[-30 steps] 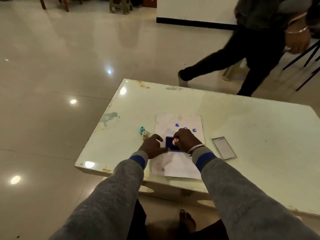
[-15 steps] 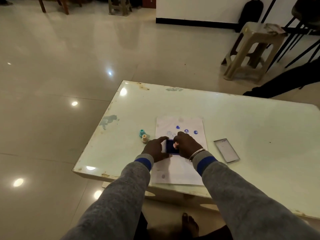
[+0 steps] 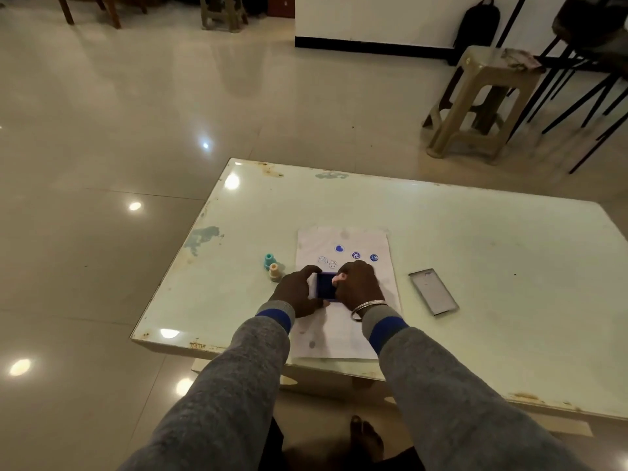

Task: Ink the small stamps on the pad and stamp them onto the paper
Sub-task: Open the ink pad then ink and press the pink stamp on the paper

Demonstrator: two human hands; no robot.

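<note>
A white paper [image 3: 343, 329] lies on the pale table [image 3: 475, 253] and carries several blue stamp prints near its far edge. On the paper sits a dark blue ink pad [image 3: 325, 287]. My left hand [image 3: 295, 293] grips the pad's left side. My right hand [image 3: 359, 283] holds a small pink stamp [image 3: 338, 279] and presses it down on the pad. Left of the paper stand a teal stamp [image 3: 268, 261] and a peach stamp [image 3: 274, 271], close together.
The pad's clear lid [image 3: 433, 291] lies right of the paper. A plastic stool [image 3: 482, 96] and dark chair legs [image 3: 577, 96] stand on the shiny floor beyond the table's far right. My bare foot [image 3: 367, 440] shows under the near table edge.
A person who walked past behind the table has left the view. My left hand closed around the pad's left side, and the right hand stayed on the pad with the pink stamp.
</note>
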